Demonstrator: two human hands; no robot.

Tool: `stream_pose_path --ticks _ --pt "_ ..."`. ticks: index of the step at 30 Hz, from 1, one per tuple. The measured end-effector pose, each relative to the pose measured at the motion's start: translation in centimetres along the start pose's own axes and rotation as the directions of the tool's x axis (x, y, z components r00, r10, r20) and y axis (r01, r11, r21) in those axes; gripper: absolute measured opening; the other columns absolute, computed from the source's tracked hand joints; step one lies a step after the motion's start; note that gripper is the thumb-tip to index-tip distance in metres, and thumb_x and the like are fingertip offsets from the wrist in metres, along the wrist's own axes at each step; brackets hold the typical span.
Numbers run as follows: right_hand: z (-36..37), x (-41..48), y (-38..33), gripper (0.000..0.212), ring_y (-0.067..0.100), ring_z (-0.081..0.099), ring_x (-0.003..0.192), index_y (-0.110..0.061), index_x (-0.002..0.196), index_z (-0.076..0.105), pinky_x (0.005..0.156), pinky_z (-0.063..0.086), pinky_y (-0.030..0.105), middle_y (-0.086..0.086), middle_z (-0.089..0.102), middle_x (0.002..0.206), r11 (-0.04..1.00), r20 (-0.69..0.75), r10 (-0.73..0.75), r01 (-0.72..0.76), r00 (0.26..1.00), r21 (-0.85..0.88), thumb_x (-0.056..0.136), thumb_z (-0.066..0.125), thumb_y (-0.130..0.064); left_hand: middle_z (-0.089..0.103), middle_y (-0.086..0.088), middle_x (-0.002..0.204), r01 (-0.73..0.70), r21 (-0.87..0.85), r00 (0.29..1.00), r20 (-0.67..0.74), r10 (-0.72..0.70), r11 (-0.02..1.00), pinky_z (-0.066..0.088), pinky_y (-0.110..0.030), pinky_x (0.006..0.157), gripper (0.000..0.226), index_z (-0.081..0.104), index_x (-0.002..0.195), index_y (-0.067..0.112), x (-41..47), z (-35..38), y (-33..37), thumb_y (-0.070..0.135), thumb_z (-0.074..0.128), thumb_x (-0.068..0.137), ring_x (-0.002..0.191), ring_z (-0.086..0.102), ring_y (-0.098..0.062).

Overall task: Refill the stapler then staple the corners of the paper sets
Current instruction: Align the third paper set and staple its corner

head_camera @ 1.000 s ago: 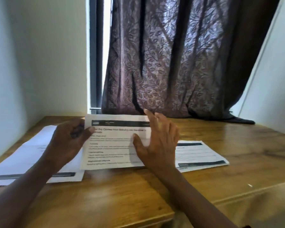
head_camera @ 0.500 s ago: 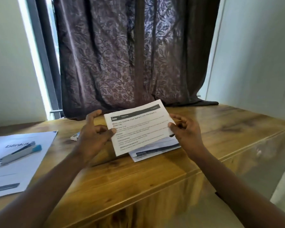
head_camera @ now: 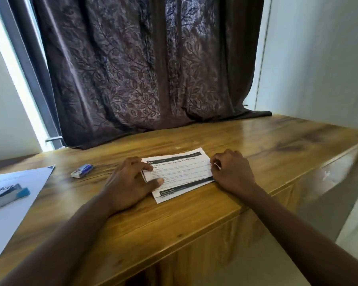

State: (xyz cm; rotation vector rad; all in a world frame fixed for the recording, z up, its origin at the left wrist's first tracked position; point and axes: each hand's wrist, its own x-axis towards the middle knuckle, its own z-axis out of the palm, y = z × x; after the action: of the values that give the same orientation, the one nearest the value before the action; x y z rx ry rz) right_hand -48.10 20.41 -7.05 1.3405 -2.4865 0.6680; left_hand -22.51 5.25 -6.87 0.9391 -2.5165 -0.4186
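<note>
Since half a second back: the paper set (head_camera: 182,170) is down from mid-air and lies flat on the wooden table (head_camera: 277,145), on top of another printed sheet whose lower edge juts out beneath it. View has also tilted down and right.

Table: front edge runs close below the papers. Dark curtain (head_camera: 143,69) hangs behind.

Large white sheet (head_camera: 19,213): far left of the table, well apart from the paper set.

Paper set: mid-table, between both hands, slightly skewed to the sheet under it.

Left hand (head_camera: 128,182): fingers loosely spread, thumb and forefinger resting on the set's left edge, pressing rather than gripping.

Right hand (head_camera: 232,172): fingers curled at the right edge; appears to pinch that edge, a sliver of white showing between thumb and finger.

Stapler (head_camera: 7,196): grey with a blue end, lying on the large sheet, untouched by either hand.

Staple box (head_camera: 82,170): small, blue and white, on bare wood between large sheet and left hand.

Judgement: sheets are being squared up. No corner stapled here yet; the stapler must be fetched from the left next. Whether it is already refilled cannot be told.
</note>
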Motion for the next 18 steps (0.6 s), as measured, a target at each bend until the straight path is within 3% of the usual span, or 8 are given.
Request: stream_pose_path --ticks 2,5,8,11,18 --pt "0.0 0.0 -0.1 0.028 0.023 0.051 0.112 -0.026 0.117 0.068 0.094 0.048 0.041 0.003 0.063 0.118 1.000 -0.011 -0.003 0.003 1.000 -0.026 0.097 0.052 -0.035 0.025 0.015 0.166 -0.053 0.027 0.990 0.129 0.049 0.998 0.028 -0.050 0.122 0.099 0.044 0.143 0.051 -0.9 -0.3 0.2 0.103 0.044 0.059 0.151 0.028 -0.013" --pt "0.2 0.0 -0.2 0.028 0.023 0.052 0.111 -0.025 0.117 0.068 0.094 0.047 0.042 0.003 0.063 0.117 0.999 -0.016 -0.005 0.004 1.000 -0.053 0.097 0.050 -0.035 0.026 0.018 0.167 -0.154 0.063 0.975 0.172 0.141 0.986 0.023 -0.051 0.125 0.113 0.038 0.152 0.047 -1.8 -0.3 0.9 0.106 0.040 0.056 0.153 0.024 -0.008" --pt "0.5 0.0 -0.1 0.026 0.021 0.053 0.107 -0.026 0.112 0.069 0.088 0.047 0.039 0.001 0.064 0.112 0.999 -0.038 -0.021 0.020 0.999 -0.031 0.096 0.052 -0.036 0.049 0.021 0.153 -0.194 0.007 0.977 0.093 0.192 0.981 0.037 -0.040 0.116 0.093 0.050 0.145 0.047 -2.3 -0.2 1.6 0.096 0.049 0.066 0.135 0.046 -0.004" --pt "0.7 -0.1 0.1 0.023 0.019 0.053 0.103 -0.026 0.106 0.070 0.081 0.045 0.035 -0.001 0.065 0.107 1.000 -0.068 -0.023 0.022 0.997 -0.011 0.094 0.053 -0.036 0.056 0.025 0.145 -0.242 0.031 0.970 0.040 0.241 0.970 0.037 -0.033 0.107 0.074 0.060 0.135 0.046 -2.8 0.0 1.9 0.087 0.050 0.075 0.116 0.043 0.007" --pt "0.4 -0.1 0.0 0.021 0.021 0.056 0.101 -0.026 0.101 0.069 0.083 0.048 0.038 0.000 0.067 0.106 0.999 -0.077 -0.031 0.031 0.997 0.007 0.093 0.054 -0.037 0.060 0.022 0.142 -0.302 0.075 0.953 0.026 0.301 0.950 0.034 -0.043 0.118 0.054 0.062 0.135 0.041 -3.6 0.4 2.6 0.070 0.049 0.091 0.132 0.050 -0.002"
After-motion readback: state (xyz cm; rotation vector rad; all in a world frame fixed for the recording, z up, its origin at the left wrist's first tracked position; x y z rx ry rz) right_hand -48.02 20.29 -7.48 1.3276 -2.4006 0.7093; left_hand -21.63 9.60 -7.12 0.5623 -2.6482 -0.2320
